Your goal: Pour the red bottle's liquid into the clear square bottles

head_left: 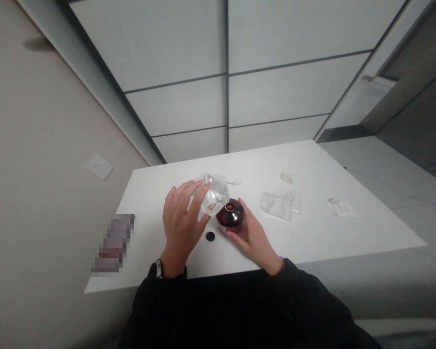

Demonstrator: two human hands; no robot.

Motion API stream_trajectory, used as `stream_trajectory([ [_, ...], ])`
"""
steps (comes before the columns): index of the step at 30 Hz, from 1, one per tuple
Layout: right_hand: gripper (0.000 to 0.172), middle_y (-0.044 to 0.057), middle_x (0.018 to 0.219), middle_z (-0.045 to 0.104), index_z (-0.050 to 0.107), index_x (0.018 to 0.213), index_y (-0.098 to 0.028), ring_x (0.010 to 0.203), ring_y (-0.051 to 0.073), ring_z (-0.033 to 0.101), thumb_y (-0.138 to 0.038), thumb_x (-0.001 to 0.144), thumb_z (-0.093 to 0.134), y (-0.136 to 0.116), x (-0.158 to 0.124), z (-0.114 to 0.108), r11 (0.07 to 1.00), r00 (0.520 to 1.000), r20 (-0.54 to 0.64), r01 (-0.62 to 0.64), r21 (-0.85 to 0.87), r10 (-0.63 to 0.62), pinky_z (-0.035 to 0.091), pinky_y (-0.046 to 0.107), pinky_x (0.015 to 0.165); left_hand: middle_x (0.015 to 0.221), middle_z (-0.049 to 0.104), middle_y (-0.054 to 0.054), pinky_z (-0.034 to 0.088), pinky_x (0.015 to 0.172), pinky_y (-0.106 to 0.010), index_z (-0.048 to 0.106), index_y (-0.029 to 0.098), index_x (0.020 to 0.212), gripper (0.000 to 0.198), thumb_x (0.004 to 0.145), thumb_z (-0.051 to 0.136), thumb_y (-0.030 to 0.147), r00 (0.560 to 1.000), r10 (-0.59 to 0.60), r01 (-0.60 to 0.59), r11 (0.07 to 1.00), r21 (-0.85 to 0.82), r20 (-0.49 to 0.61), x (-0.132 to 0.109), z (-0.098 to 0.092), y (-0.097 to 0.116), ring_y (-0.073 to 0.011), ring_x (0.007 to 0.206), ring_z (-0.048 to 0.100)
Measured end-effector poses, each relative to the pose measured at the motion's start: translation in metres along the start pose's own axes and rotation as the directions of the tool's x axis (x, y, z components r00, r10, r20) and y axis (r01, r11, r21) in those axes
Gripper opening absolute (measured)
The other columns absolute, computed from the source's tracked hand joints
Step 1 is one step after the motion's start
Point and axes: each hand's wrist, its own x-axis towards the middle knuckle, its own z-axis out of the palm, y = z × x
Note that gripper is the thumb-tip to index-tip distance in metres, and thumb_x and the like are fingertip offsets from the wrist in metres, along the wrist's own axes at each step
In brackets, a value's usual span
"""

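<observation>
My left hand (182,219) grips a clear plastic pouch (212,193) and tilts it, so its small spout points down at the open neck of a dark brown glass bottle (230,215). My right hand (252,233) is wrapped round the bottle's right side and holds it upright on the white table (312,232). A small black cap (210,236) lies on the table just left of the bottle, below my left hand. I wear black sleeves and a watch on my left wrist.
More clear pouches lie on the table: one flat pouch (280,204) right of the bottle, another (342,207) farther right, and small ones (287,178) near the far edge. A blurred-out object (113,242) rests at the table's left. A wall with a socket (99,166) stands on the left.
</observation>
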Motion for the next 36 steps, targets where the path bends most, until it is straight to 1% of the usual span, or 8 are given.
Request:
stream_trajectory([
  [5,0.091,0.018,0.169,0.044,0.019,0.171,-0.028,0.154,0.036,0.048,-0.051,0.099,0.071,-0.0001,0.0003,-0.0003,1.000,1.000,0.003,-0.002,0.004,0.002,0.045,0.059,0.124,0.128,0.078,-0.012,0.046,0.116,-0.044,0.064,0.021,0.135,0.037,0.099,0.070,0.028,1.000,0.006,-0.006,1.000,0.004,-0.020,-0.0016,0.0026,-0.0004,-0.0294,0.123,0.072],
  [11,0.089,0.018,0.170,0.043,0.023,0.170,-0.027,0.155,0.036,0.047,-0.051,0.099,0.071,-0.0001,0.0007,-0.0005,1.000,1.000,0.003,-0.014,0.008,0.014,0.044,0.060,0.125,0.127,0.078,-0.012,0.047,0.116,-0.043,0.065,0.020,0.134,0.037,0.098,0.073,0.025,0.998,0.026,-0.025,1.000,0.015,-0.048,-0.0031,0.0048,-0.0002,-0.0294,0.122,0.072],
  [18,0.088,0.019,0.168,0.045,0.025,0.169,-0.024,0.154,0.036,0.047,-0.052,0.099,0.071,-0.0019,0.0009,-0.0007,1.000,1.000,0.000,-0.021,0.010,0.021,0.042,0.059,0.127,0.127,0.078,-0.012,0.045,0.118,-0.041,0.064,0.021,0.135,0.041,0.096,0.075,0.024,0.998,0.031,-0.030,0.999,0.012,-0.058,-0.0036,0.0057,0.0003,-0.0284,0.124,0.071],
  [26,0.086,0.019,0.167,0.046,0.027,0.169,-0.025,0.154,0.037,0.047,-0.053,0.099,0.070,-0.0035,0.0014,-0.0012,1.000,1.000,0.002,-0.025,0.017,0.025,0.041,0.061,0.127,0.129,0.077,-0.010,0.045,0.119,-0.043,0.062,0.025,0.141,0.044,0.098,0.073,0.023,0.999,0.027,-0.027,1.000,0.002,-0.045,-0.0062,0.0055,0.0001,-0.0278,0.126,0.071],
  [30,0.086,0.019,0.167,0.046,0.028,0.168,-0.024,0.153,0.036,0.049,-0.054,0.099,0.070,-0.0043,0.0018,-0.0016,0.999,1.000,-0.001,-0.027,0.017,0.027,0.044,0.059,0.125,0.132,0.077,-0.009,0.043,0.120,-0.043,0.060,0.028,0.146,0.050,0.098,0.072,0.024,0.999,0.005,-0.005,1.000,-0.019,-0.033,-0.0075,0.0057,-0.0006,-0.0273,0.129,0.069],
  [33,0.087,0.019,0.166,0.047,0.027,0.168,-0.025,0.151,0.035,0.052,-0.054,0.098,0.071,-0.0043,0.0021,-0.0017,0.999,1.000,0.001,-0.030,0.016,0.030,0.047,0.058,0.123,0.132,0.077,-0.009,0.043,0.119,-0.043,0.061,0.027,0.144,0.047,0.099,0.071,0.023,1.000,0.022,-0.022,1.000,-0.013,-0.022,-0.0071,0.0046,-0.0014,-0.0272,0.129,0.069],
  [36,0.088,0.019,0.166,0.047,0.027,0.167,-0.025,0.151,0.036,0.050,-0.054,0.098,0.072,-0.0037,0.0021,-0.0016,0.999,1.000,0.002,-0.028,0.016,0.028,0.046,0.059,0.124,0.131,0.077,-0.010,0.045,0.118,-0.043,0.063,0.025,0.140,0.042,0.099,0.071,0.022,0.999,0.038,-0.038,0.999,0.009,-0.018,-0.0059,0.0032,-0.0013,-0.0276,0.128,0.070],
])
